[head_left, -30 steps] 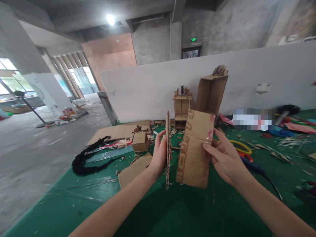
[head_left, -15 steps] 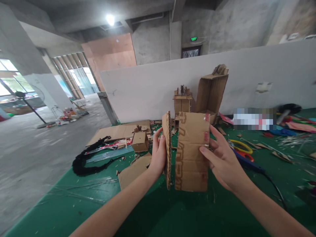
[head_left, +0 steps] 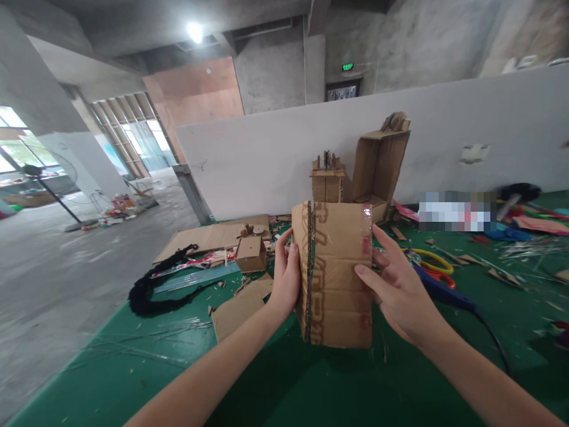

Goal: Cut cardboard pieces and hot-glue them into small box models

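My left hand grips a narrow-looking cardboard piece, turned at an angle with its corrugated edge facing right. In my right hand is a wider cardboard panel with brown printed outlines and bits of red-marked tape along its right side. Thumb in front, fingers behind, the right hand pinches that side. Both pieces stand upright above the green table, edge beside edge, a thin dark gap showing between them along most of their height. What lies behind the panels is hidden.
A small cardboard box, black yarn and a flat cardboard piece lie left. Behind stand a cardboard tower and a tall open box. Yellow-handled scissors and a blue corded tool lie right.
The two cardboard pieces have come closer together, narrowing the gap. The left piece has turned to show more of its face, and the right panel has shifted slightly left.
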Demonstrator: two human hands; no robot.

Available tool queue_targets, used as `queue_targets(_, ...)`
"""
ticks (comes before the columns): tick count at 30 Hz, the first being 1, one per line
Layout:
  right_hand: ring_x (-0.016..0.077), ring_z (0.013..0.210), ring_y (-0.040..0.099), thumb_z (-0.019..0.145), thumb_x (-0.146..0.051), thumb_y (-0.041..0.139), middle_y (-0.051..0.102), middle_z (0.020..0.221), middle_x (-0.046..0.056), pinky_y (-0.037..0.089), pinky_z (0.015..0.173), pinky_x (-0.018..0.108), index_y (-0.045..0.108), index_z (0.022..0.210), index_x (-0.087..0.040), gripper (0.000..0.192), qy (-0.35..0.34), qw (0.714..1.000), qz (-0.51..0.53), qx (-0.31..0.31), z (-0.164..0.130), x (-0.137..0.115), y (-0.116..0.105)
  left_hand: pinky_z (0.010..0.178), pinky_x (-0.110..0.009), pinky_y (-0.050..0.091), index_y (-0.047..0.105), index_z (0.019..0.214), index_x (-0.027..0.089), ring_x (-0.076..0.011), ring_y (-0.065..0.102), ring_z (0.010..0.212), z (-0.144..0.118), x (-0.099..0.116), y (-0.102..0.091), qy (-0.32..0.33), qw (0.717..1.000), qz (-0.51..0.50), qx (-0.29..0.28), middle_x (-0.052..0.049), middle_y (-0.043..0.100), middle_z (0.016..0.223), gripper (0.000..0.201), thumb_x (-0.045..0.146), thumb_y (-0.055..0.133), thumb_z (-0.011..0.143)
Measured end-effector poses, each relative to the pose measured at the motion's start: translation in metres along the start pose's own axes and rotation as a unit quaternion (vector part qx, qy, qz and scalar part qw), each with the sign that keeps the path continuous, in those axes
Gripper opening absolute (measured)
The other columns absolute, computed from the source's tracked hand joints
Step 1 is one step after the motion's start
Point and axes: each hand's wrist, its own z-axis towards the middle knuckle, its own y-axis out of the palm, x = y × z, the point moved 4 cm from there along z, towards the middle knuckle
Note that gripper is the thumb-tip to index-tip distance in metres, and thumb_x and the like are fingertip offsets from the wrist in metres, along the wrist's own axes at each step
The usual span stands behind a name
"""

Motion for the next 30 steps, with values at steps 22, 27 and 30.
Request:
queue_targets(22,0.0214,0.122,0.048,0.082,-0.025,0.062,0.051,0.135,-0.001,0.046,0.098,0.042,0.038,0.133,-0.041,0.058,-0.003,1.000,0.022,0.005,-0.0021,0.0025,0.0024,0.106,-0.032,0.033,0.042,0.130,0.028,-0.0180,0.039,0.128,-0.0050,0.0031,0.0046,0.015,1.000,-0.007,0.005,-0.002,0.047,0.136,0.042,0.045,0.035,0.092)
queue_targets(27,0.0230,0.124,0.047,0.083,-0.028,0.061,0.047,0.139,-0.001,0.047,0.096,0.044,0.036,0.134,-0.042,0.059,0.004,1.000,0.009,0.004,-0.0015,0.0049,0.0021,0.107,-0.035,0.031,0.043,0.130,0.028,-0.0196,0.037,0.130,-0.0065,0.0010,0.0044,0.017,1.000,0.004,0.011,-0.003,0.047,0.137,0.043,0.046,0.036,0.092)
queue_targets(30,0.0238,0.122,0.048,0.083,-0.029,0.061,0.047,0.139,-0.001,0.047,0.096,0.044,0.035,0.135,-0.042,0.060,0.013,1.000,0.007,0.006,-0.0005,0.0059,0.0029,0.108,-0.035,0.031,0.044,0.130,0.028,-0.0197,0.037,0.131,-0.0069,-0.0016,0.0037,0.018,1.000,0.006,0.019,-0.003,0.044,0.140,0.044,0.047,0.036,0.091)
